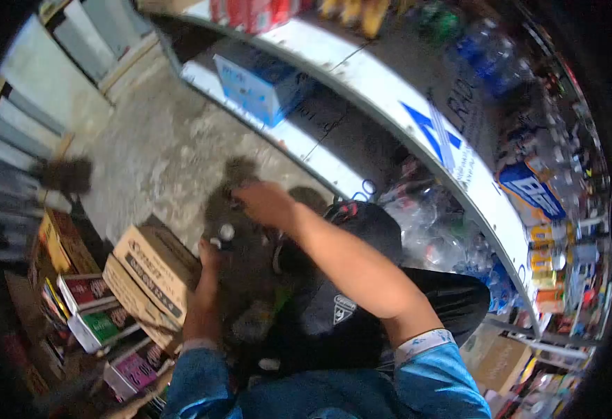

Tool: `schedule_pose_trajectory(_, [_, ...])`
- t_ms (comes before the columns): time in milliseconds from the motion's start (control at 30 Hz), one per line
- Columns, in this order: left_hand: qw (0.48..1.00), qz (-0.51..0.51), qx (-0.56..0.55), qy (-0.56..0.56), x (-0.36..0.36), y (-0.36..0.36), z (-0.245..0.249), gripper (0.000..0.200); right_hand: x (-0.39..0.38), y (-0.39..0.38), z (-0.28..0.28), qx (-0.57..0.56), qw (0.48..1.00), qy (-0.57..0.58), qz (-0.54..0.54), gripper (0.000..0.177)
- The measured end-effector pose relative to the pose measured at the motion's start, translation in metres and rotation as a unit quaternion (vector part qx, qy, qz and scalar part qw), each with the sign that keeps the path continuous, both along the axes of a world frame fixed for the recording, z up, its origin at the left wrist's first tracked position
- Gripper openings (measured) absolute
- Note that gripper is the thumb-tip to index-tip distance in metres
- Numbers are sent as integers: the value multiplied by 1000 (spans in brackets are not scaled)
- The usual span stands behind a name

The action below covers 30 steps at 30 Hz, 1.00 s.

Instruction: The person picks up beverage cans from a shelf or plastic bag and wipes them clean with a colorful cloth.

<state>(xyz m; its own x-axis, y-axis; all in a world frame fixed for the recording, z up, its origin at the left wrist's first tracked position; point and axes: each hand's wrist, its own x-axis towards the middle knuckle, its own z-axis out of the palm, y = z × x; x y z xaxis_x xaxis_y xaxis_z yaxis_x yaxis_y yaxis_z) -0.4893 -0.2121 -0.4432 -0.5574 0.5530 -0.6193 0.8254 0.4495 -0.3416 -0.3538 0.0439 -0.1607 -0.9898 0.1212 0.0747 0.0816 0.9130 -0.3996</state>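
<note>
My right hand (pixel 263 204) reaches out over the floor in front of me, its fingers curled closed around something small and dark that I cannot make out. Lower and to the left is my left hand (pixel 210 260), in shadow beside a cardboard box (pixel 154 279). Its fingertips are drawn together at a small pale spot, and what they hold is hidden in the dark. Just beyond them shows a small round white thing (pixel 227 232). My knees in dark trousers (pixel 348 314) are bent below my right forearm.
A white-edged metal shelf (pixel 418 126) runs diagonally on the right, with a blue box (pixel 250 87) on its lower level. Clear plastic bottles (pixel 431 223) crowd beneath it by my knee. Cartons (pixel 100 321) are piled at left. Concrete floor (pixel 152 146) stretches ahead.
</note>
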Motion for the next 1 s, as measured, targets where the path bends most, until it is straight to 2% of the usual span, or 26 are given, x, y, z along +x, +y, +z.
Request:
schedule_pose_trajectory(33, [1000,-13,9,13,-19,-37,-95,72,-4,-2,7,-37,998,-53,-11,33])
schedule_pose_trajectory(67, [993,-11,23,114,-50,-39,-143,75,-5,-3,14,-78,991,-105,-20,36])
schedule_pose_trajectory(100, [991,-21,29,126,-45,-46,-111,75,-3,-4,18,-74,993,-92,-30,36])
schedule_pose_trajectory(167, [990,-54,-107,-81,-44,3,31,68,-1,-2,15,-91,994,-64,-21,41])
schedule_pose_trajectory(200, [990,-60,-106,-70,-47,8,57,68,0,3,15,-103,994,-31,-8,44])
schedule_pose_trajectory(233, [990,117,57,-58,-50,11,76,63,2,8,18,-102,994,-21,-15,44])
schedule_pose_trajectory(267, [932,285,220,-47,-51,15,95,58,4,13,21,-130,991,30,-30,42])
schedule_pose_trajectory(300, [934,277,222,-41,-53,23,119,58,6,20,25,-158,983,80,-45,40])
schedule_pose_trajectory(367, [840,251,446,-180,-57,55,177,53,20,34,71,-178,977,101,-55,40])
schedule_pose_trajectory(433, [717,260,559,-324,-24,98,260,47,27,50,101,-250,902,351,-15,39])
schedule_pose_trajectory(533, [545,337,582,-500,51,161,399,42,62,65,180,-216,862,453,-72,37])
schedule_pose_trajectory(567, [490,345,580,-552,65,178,424,39,76,70,200,-212,846,482,-78,37])
schedule_pose_trajectory(633, [391,262,565,-677,79,212,448,37,109,81,217,-210,847,480,-90,43])
schedule_pose_trajectory(667, [393,255,562,-681,92,229,465,37,126,87,220,-122,864,477,-106,47])
schedule_pose_trajectory(700, [337,247,549,-724,122,245,497,32,144,93,225,-32,874,469,-121,52])
schedule_pose_trajectory(733, [279,239,533,-762,151,262,523,28,165,94,232,-10,883,448,-143,62])
schedule_pose_trajectory(767, [310,230,544,-745,174,280,539,29,182,102,231,-15,866,472,-164,68])
schedule_pose_trajectory(833, [421,137,440,-781,185,315,542,31,218,127,226,-10,841,483,-245,69])
schedule_pose_trajectory(900, [574,53,502,-645,209,348,554,32,249,154,221,-34,812,502,-295,69])
schedule_pose_trajectory(933, [538,-25,558,-631,204,382,546,31,259,167,216,-26,788,523,-325,64])
schedule_pose_trajectory(967, [494,32,588,-640,216,399,556,29,269,172,215,-44,760,528,-377,59])
schedule_pose_trajectory(1000, [530,70,625,-569,209,435,554,28,274,189,202,-90,732,554,-387,56])
